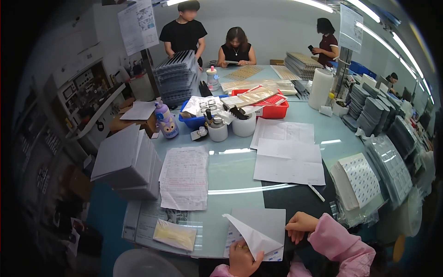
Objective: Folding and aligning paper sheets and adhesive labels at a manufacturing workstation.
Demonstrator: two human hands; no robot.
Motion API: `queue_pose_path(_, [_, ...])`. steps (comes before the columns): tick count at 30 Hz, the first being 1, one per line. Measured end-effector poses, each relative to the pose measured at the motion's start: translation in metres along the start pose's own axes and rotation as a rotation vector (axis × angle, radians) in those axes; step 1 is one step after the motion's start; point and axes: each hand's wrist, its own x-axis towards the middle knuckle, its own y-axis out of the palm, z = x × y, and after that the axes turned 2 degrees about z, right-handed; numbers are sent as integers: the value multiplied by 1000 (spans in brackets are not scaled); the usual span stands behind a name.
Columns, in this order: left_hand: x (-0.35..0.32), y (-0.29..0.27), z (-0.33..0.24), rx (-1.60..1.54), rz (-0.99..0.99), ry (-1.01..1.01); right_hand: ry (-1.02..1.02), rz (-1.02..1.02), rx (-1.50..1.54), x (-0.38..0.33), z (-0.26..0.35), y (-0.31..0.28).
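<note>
A grey sheet (pixel 272 219) lies at the near edge of the table in front of me. Its white layer (pixel 253 234) is folded back diagonally from the left, and a white face with blue print shows below the fold. My left hand (pixel 244 259) is closed on the sheet's near edge, with the thumb against the folded layer; some of its fingers are hidden behind it. By the right edge of the sheet is my right hand (pixel 302 225), its fingers curled together and the fingertips close to that edge. Whether anything is pinched in them is hidden.
A yellowish packet (pixel 175 234) and a printed form (pixel 184 177) lie left, beside a stack of white boards (pixel 122 159). White papers (pixel 290 161) and a white stick (pixel 316 193) are ahead. Blue-dotted sheets (pixel 359 180) stand right. Beyond a red bin (pixel 273 110) are several people.
</note>
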Motion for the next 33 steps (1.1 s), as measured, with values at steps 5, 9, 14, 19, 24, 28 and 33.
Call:
queue_pose_path(5, [0,0,0,5,-15,-25,-15,15,16,1,-3,-1])
queue_pose_path(9, [-1,0,1,26,-1,2,7,-7,-8,-1,0,3])
queue_pose_path(14, [-2,-2,-1,0,-8,-7,5,6,11,4,-7,0])
queue_pose_path(19, [4,-5,10,31,25,160,-4,-8,9,0,-1,2])
queue_pose_path(24, [6,-5,9,26,16,159,17,-27,-13,0,2,1])
queue_pose_path(28, [6,-5,10,15,11,166,-3,-20,6,2,-2,0])
queue_pose_path(33, [5,-5,9,16,25,155,0,-29,4,2,-1,3])
